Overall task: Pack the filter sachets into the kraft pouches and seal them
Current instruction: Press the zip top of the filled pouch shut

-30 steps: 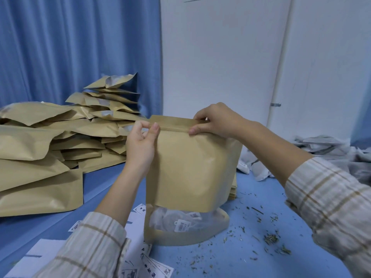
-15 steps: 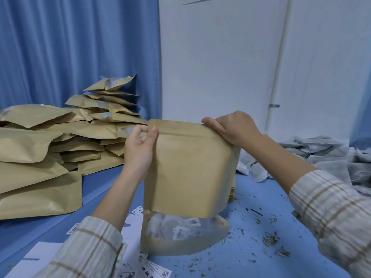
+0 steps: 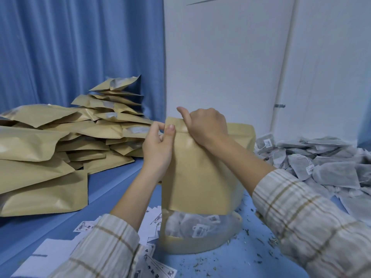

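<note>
Kraft pouch (image 3: 200,173) stands upright under both grips: left hand (image 3: 158,149) and right hand (image 3: 206,129) pinch its top strip. Probably light, crinkly paper; best pinched along that stiffer zipper edge.

A tan kraft pouch (image 3: 198,173) stands upright at centre, sachets visible through its clear lower window. A heap of filled kraft pouches (image 3: 60,149) lies flat at far left. Grey filter sachets (image 3: 321,163) with small tags lie piled loose at right.

Pouch pile (image 3: 60,149) blocks left; sachet heap (image 3: 321,167) blocks right.
</note>
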A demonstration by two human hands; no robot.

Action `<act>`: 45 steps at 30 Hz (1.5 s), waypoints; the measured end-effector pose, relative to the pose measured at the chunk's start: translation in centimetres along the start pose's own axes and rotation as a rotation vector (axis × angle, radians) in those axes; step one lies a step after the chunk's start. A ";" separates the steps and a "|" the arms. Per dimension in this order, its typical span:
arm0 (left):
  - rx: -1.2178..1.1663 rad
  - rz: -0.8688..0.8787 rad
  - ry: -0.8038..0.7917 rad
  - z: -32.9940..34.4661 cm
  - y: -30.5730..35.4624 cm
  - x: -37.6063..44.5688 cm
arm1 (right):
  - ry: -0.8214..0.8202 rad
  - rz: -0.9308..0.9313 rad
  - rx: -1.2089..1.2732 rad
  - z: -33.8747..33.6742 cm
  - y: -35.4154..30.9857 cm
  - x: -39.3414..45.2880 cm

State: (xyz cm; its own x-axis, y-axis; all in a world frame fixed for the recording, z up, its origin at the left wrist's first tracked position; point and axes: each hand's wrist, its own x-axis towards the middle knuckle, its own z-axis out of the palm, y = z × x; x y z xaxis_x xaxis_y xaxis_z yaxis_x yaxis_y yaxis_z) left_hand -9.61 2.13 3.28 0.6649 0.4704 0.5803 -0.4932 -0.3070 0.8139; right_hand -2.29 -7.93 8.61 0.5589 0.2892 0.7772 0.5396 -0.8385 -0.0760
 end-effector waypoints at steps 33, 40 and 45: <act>0.026 0.041 0.056 -0.2 -2.2 -0.1 | -0.006 0.154 -0.046 -0.9 7.7 -2.0; -0.147 -0.092 -0.060 -0.7 -2.4 -0.7 | 0.157 0.263 0.013 -0.5 8.7 -2.7; -0.207 -0.342 -0.279 -1.9 -4.7 -2.6 | 0.221 0.286 0.438 0.4 8.9 -3.0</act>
State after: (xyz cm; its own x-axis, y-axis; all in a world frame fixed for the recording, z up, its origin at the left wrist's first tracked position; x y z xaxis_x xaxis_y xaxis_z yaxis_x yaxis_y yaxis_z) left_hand -10.10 3.94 -2.10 0.9193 0.2674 0.2887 -0.3025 0.0110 0.9531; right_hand 1.10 -16.07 5.37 0.6017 -0.0643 0.7962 0.6233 -0.5855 -0.5184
